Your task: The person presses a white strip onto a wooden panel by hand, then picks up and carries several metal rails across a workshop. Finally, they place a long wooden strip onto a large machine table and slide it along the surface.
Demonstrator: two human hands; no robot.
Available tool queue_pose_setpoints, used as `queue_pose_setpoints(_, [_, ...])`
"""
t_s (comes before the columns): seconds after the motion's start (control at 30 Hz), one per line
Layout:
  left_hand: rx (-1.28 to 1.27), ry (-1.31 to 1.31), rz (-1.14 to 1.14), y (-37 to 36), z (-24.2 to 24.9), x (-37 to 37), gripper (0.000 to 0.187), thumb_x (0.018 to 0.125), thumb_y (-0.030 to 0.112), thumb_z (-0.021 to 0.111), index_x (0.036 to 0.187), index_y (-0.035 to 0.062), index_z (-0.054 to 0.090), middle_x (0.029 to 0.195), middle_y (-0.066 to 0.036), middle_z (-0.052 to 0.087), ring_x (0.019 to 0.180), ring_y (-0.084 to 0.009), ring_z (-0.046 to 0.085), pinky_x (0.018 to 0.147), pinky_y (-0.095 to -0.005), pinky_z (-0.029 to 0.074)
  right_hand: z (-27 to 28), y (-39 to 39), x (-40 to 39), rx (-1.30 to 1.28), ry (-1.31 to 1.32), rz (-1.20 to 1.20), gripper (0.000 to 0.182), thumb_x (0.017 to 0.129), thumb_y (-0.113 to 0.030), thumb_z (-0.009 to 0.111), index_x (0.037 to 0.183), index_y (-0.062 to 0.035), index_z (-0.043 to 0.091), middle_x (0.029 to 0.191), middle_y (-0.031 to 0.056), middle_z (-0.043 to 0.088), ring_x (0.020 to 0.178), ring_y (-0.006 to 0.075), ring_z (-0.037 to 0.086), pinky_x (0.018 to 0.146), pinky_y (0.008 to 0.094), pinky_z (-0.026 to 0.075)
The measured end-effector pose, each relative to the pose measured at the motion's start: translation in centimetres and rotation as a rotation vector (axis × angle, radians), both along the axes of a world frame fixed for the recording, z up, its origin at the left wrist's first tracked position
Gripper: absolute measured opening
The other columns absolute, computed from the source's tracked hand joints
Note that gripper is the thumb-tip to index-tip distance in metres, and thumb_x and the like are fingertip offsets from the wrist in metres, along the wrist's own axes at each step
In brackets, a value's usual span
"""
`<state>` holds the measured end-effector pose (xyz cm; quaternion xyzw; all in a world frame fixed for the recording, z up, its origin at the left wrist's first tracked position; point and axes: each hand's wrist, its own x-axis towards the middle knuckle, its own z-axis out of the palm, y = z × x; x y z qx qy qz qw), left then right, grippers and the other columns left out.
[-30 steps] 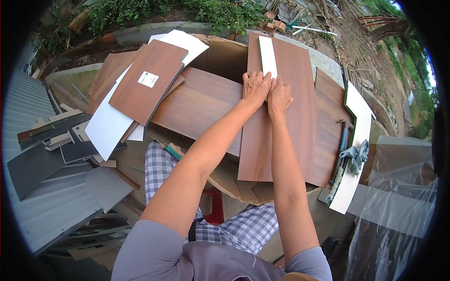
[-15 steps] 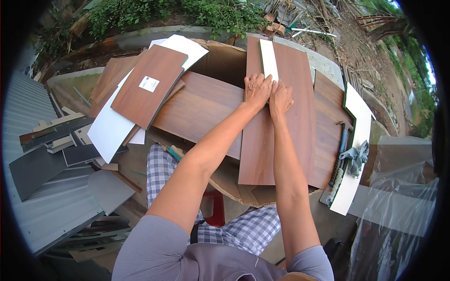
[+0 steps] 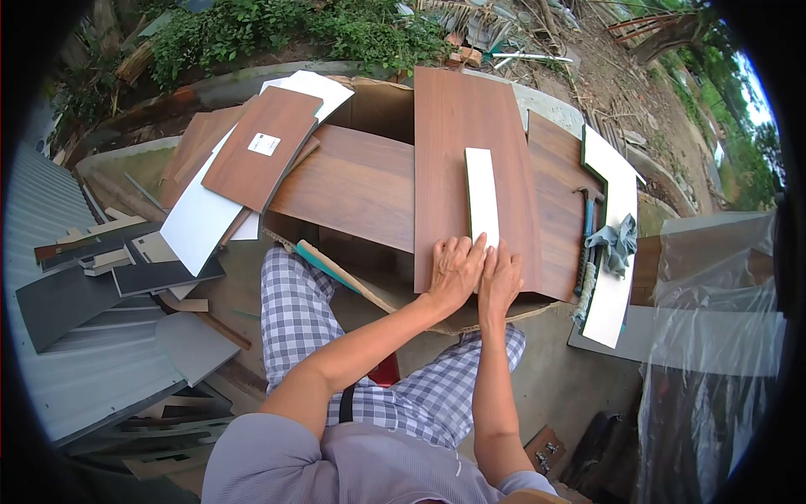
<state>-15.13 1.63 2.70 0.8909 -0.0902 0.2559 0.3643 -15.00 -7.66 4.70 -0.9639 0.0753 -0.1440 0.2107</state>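
A narrow white strip of board (image 3: 481, 189) lies lengthwise on a long brown wood-grain board (image 3: 443, 151). At the strip's near end, my left hand (image 3: 456, 270) has its fingers closed over the left edge. Close beside it, my right hand (image 3: 501, 279) closes over the same end from the right, the two hands touching or nearly so. My thumbs and the strip's near tip are partly hidden. Beneath the long board, another brown board (image 3: 344, 185) runs crosswise over an open cardboard box (image 3: 382, 105).
Brown and white panels, the top one (image 3: 281, 134) labelled, are stacked at left. On the right are a blue-handled hammer (image 3: 588, 220), a grey cloth (image 3: 620, 245) and a white angled board (image 3: 606, 307). Dark offcuts (image 3: 71, 302) lie far left; plastic sheeting (image 3: 714, 336) hangs at right.
Both hands have drawn back toward my body with the white strip, which slid from the far part of the brown board to its near part. My view has shifted slightly.
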Motion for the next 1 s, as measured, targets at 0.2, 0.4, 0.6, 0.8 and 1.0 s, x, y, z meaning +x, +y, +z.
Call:
queue_pose_setpoints(0.2, [0.087,0.059,0.001,0.6,-1.7,-1.2,0.035,0.083,0.015,0.054,0.115,0.0036,0.057,0.082,-0.009,0.054,0.082,-0.0241,0.050,0.076,-0.0398,0.034,-2.7,0.5,-0.8,-0.084,0.008,-0.003,0.031,0.089,-0.026,0.052,0.115,-0.0106,0.058,0.089,0.0124,0.054,0.078,0.0286,0.056,0.069,0.0413,0.035])
queue_pose_setpoints(0.4, [0.080,0.068,0.041,1.1,-2.4,2.9,0.033,0.083,0.015,0.053,0.114,0.0051,0.056,0.084,-0.009,0.056,0.084,-0.0251,0.051,0.075,-0.0400,0.034,-2.9,1.4,3.1,-0.077,-0.033,0.017,0.032,0.089,-0.027,0.052,0.116,-0.0114,0.058,0.088,0.0137,0.054,0.079,0.0294,0.056,0.070,0.0421,0.035])
queue_pose_setpoints(0.6, [0.079,0.011,0.123,1.5,-3.3,8.1,0.030,0.084,0.020,0.054,0.111,0.0081,0.060,0.079,-0.008,0.056,0.080,-0.0252,0.052,0.071,-0.0389,0.035,-3.0,2.6,8.0,-0.087,-0.050,0.011,0.030,0.089,-0.028,0.052,0.113,-0.0111,0.058,0.089,0.0153,0.055,0.081,0.0304,0.057,0.070,0.0429,0.036])
queue_pose_setpoints(0.8, [0.060,-0.050,0.195,2.2,-3.2,12.8,0.029,0.085,0.027,0.055,0.106,0.0098,0.063,0.075,-0.008,0.056,0.077,-0.0240,0.053,0.067,-0.0373,0.035,-3.2,3.7,13.1,-0.099,-0.076,0.016,0.029,0.090,-0.028,0.050,0.112,-0.0107,0.058,0.090,0.0155,0.055,0.084,0.0311,0.058,0.071,0.0444,0.037])
queue_pose_setpoints(1.0, [0.029,0.097,0.155,3.2,-2.7,17.3,0.032,0.088,0.026,0.048,0.111,0.0075,0.059,0.085,-0.011,0.059,0.085,-0.0281,0.055,0.073,-0.0413,0.038,-3.0,4.7,17.7,-0.066,-0.052,0.028,0.030,0.091,-0.030,0.048,0.112,-0.0123,0.058,0.092,0.0151,0.055,0.086,0.0311,0.058,0.073,0.0448,0.037])
